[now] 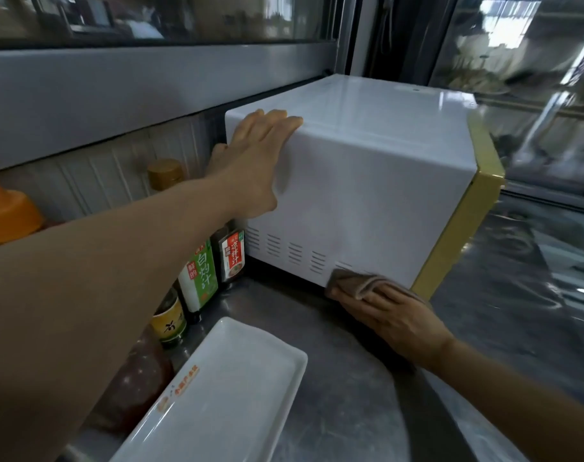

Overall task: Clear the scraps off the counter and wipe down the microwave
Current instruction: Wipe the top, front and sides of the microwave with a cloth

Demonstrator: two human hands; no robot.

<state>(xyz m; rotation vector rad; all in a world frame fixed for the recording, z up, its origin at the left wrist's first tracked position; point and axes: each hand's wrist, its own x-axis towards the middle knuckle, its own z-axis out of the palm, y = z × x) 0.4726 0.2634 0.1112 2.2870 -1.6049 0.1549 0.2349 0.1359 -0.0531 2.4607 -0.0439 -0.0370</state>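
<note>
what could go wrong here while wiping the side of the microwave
1. The left hand braces the microwave at its rear top corner; a hard push could slide it on the smooth steel counter.
2. The left forearm reaches over the sauce bottles beside the microwave, so dropping the arm may topple them.
3. The cloth under the right hand sits by the vent slots; if wet, moisture might get in.

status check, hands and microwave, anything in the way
Left hand flat on microwave corner, bracing. Right hand presses cloth at lower side edge. Sauce bottles crowd the back; white tray in front.
</note>
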